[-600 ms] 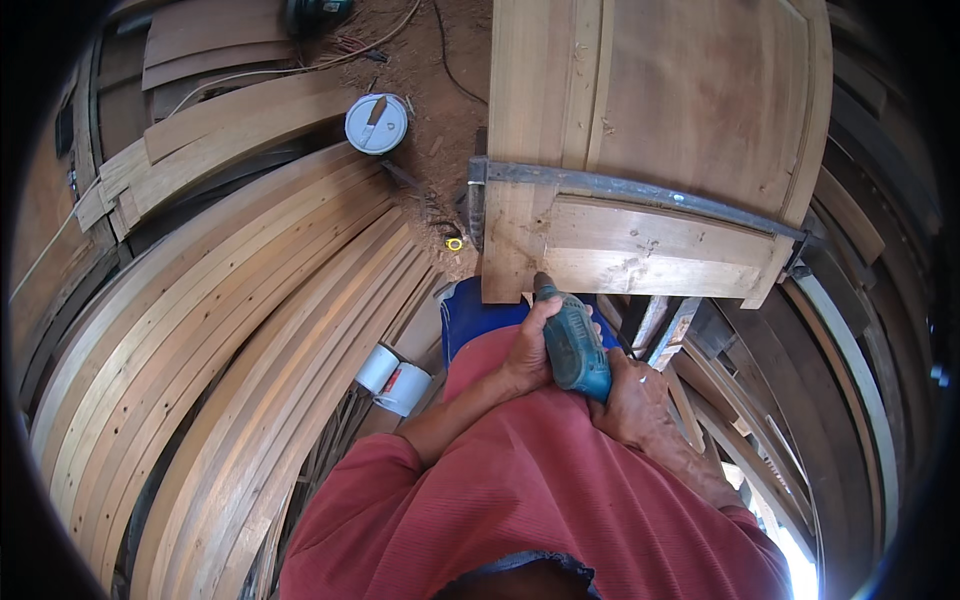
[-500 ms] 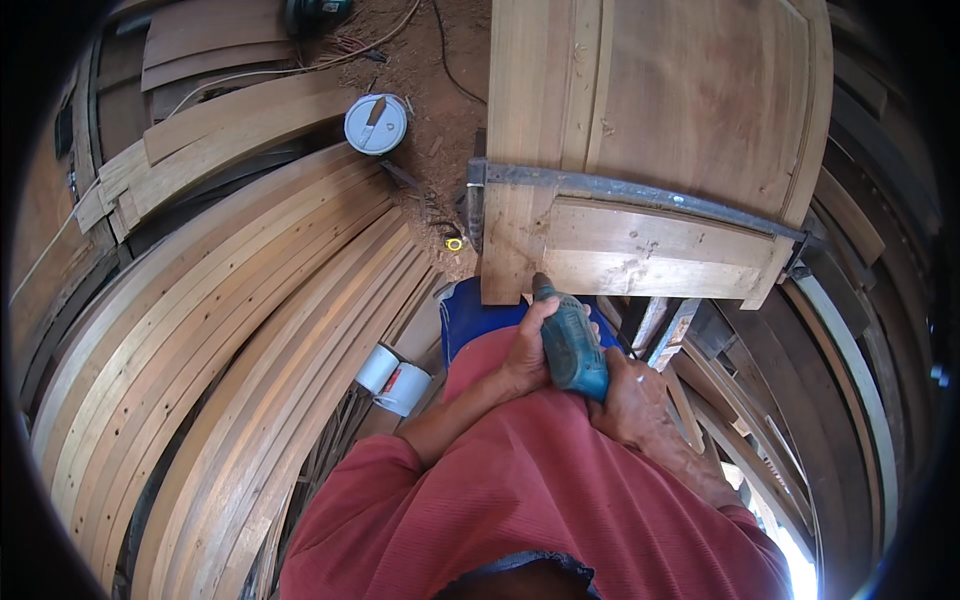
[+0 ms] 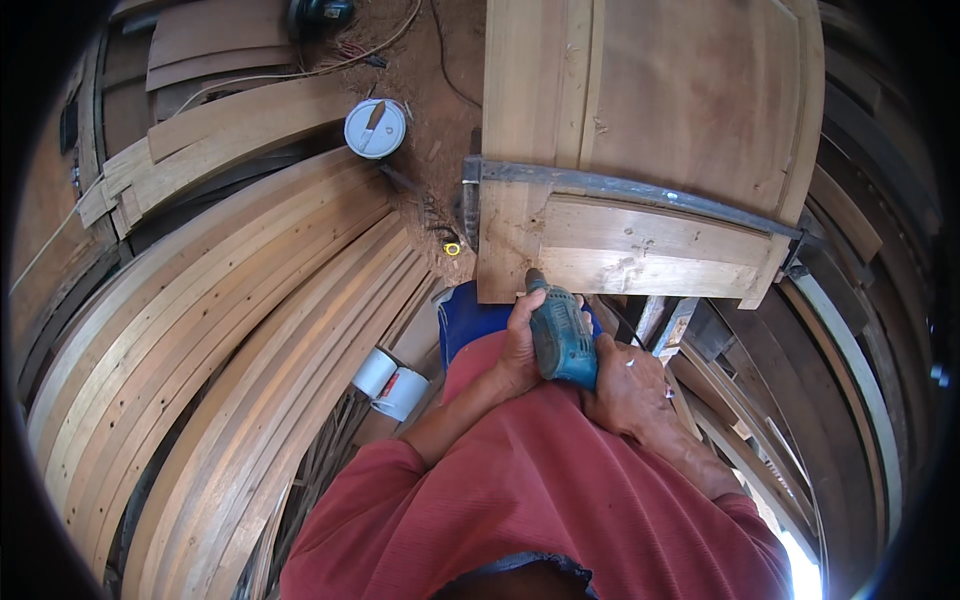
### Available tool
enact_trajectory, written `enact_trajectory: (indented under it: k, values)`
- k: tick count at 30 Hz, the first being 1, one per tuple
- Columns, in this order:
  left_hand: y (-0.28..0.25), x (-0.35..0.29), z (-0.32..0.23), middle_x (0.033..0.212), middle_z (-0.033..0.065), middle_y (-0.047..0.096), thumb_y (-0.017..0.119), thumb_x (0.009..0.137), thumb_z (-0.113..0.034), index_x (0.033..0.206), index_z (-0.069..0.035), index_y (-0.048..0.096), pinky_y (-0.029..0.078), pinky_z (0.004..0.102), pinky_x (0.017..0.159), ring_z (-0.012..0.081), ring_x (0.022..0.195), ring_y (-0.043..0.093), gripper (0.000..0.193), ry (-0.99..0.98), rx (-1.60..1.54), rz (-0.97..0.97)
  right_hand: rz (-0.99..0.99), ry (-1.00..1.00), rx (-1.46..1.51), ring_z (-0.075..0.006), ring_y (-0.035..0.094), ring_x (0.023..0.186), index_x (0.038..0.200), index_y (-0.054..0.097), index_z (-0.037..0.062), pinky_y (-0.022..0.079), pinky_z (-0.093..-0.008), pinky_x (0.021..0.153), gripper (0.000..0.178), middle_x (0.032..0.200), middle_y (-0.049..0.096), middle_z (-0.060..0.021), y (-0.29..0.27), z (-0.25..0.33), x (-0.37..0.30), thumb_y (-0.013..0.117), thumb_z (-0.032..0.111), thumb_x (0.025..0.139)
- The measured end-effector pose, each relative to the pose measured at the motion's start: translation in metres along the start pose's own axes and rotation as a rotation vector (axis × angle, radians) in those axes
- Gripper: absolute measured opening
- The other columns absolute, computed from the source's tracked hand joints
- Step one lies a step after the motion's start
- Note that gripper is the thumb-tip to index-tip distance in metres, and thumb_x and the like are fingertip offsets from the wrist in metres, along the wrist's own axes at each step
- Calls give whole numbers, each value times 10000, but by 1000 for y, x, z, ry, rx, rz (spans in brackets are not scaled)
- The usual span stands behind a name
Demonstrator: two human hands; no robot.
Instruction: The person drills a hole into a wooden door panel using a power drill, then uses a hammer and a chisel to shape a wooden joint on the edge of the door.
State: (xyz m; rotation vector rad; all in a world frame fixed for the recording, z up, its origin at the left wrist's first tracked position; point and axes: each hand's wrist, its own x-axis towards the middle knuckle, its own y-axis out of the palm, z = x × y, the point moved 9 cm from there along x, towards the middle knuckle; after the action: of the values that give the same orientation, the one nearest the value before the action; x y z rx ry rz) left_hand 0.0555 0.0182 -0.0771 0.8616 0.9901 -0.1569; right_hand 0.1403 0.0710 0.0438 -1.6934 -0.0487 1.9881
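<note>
While the teal drill [image 3: 564, 340] is grasped by left hand [image 3: 519, 350] and right hand [image 3: 628, 390], its nose [image 3: 535, 277] is held at the near-left panel corner [image 3: 503, 284].

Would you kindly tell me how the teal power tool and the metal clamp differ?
The teal power tool is short and bulky; the metal clamp is long and narrow. The teal power tool is held by the left hand and right hand, whereas the metal clamp lies across the wooden panel with no hand on it. Both are tools.
</note>
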Motion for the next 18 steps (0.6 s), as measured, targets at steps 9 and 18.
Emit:
enact_trajectory:
  k: [9, 18]
  values:
    - [0, 5, 3, 1030, 170, 648, 576, 865, -572, 1128, 41, 598, 549, 400, 865, 275, 945, 649, 668, 68, 18, -9, -14, -30, -32, -460, 698, 839, 1007, 583, -57, 562, -525, 777, 345, 909, 695, -282, -10, 2, -2, 679, 152, 751]
    - [-1, 6, 2, 1040, 170, 653, 572, 880, -549, 1081, 28, 607, 558, 408, 840, 289, 937, 647, 612, 92, -5, -9, -3, -37, -47, -435, 708, 848, 1040, 593, -60, 571, -502, 780, 366, 919, 699, -278, -12, 4, -1, 680, 161, 760]
